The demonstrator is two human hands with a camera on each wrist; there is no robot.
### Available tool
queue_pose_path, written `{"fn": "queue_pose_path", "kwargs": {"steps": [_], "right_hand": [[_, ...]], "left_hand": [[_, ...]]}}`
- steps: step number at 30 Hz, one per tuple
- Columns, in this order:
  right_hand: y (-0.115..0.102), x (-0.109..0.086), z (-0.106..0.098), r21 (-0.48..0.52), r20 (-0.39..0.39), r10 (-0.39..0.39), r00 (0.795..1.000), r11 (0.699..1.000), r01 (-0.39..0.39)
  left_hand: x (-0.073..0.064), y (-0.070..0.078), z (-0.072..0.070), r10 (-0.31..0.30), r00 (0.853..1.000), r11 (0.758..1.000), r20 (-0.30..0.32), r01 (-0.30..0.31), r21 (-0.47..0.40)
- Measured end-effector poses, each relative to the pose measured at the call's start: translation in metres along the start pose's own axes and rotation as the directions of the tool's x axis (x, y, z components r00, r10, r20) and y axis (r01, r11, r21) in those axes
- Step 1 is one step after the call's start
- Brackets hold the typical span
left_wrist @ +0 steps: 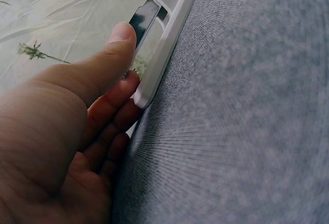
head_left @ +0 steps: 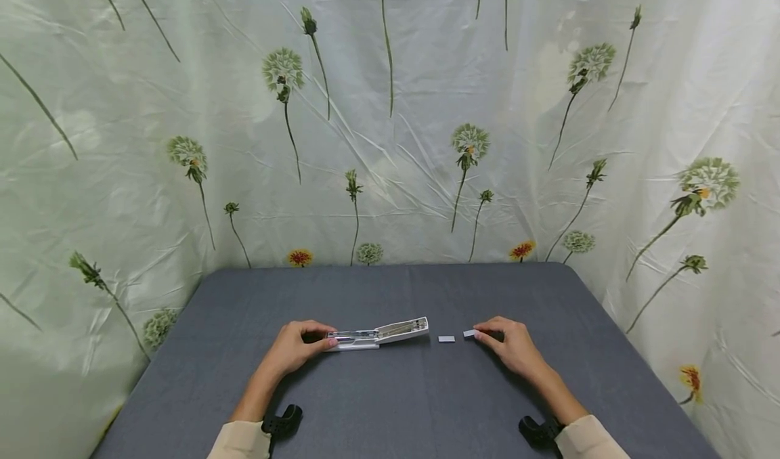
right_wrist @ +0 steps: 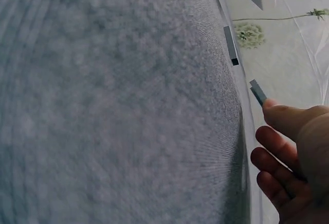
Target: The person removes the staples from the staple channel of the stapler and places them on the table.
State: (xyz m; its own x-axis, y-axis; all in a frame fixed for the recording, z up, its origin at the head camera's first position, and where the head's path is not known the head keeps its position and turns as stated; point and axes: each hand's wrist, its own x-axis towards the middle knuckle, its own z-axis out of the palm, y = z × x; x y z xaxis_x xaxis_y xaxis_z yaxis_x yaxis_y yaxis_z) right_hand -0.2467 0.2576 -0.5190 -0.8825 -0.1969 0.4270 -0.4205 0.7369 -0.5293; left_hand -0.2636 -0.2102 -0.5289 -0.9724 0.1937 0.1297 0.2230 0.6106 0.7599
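A white stapler (head_left: 356,344) lies folded open on the table, its top arm (head_left: 403,330) swung over to the right and tilted up. My left hand (head_left: 295,345) pinches the stapler's left end between thumb and fingers. In the left wrist view, the thumb (left_wrist: 121,36) is on the metal rail and the fingers are at the white base (left_wrist: 159,62). A short strip of staples (head_left: 469,334) is pinched in the fingertips of my right hand (head_left: 512,345), held just above the table. A second staple strip (head_left: 447,339) lies between the stapler and that hand.
The grey cloth-covered table (head_left: 390,405) reaches back to a hanging curtain (head_left: 390,141) printed with dandelions. Black wrist straps (head_left: 283,422) with camera mounts sit at both cuffs.
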Motion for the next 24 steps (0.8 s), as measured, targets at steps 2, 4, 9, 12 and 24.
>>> {"fn": "queue_pose_path", "kwargs": {"steps": [2,4,9,12,24], "right_hand": [[0.0015,-0.0011,0.0003,0.001,0.015,0.008,1.0,1.0,-0.008],[0.0028,-0.0015,0.0007,-0.001,0.029,0.018,0.999,1.0,-0.018],[0.006,-0.0016,0.0023,0.003,0.048,0.027,0.998,1.0,-0.027],[0.0076,-0.0017,0.0031,0.009,0.051,0.026,0.998,1.0,-0.027],[0.0071,-0.0024,0.0021,-0.011,0.087,0.022,0.996,1.0,-0.021]], "left_hand": [[0.0,-0.0004,0.0004,-0.003,1.0,1.0,-0.001,0.003,-0.002],[0.0,-0.0006,0.0006,-0.005,1.0,1.0,-0.005,0.005,-0.004],[-0.0001,-0.0001,0.0006,-0.011,1.0,1.0,-0.005,0.011,-0.002],[0.0,-0.0003,0.0008,-0.009,1.0,1.0,-0.004,0.009,0.004],[0.0002,-0.0009,0.0008,-0.009,1.0,1.0,0.001,0.009,0.001]]}}
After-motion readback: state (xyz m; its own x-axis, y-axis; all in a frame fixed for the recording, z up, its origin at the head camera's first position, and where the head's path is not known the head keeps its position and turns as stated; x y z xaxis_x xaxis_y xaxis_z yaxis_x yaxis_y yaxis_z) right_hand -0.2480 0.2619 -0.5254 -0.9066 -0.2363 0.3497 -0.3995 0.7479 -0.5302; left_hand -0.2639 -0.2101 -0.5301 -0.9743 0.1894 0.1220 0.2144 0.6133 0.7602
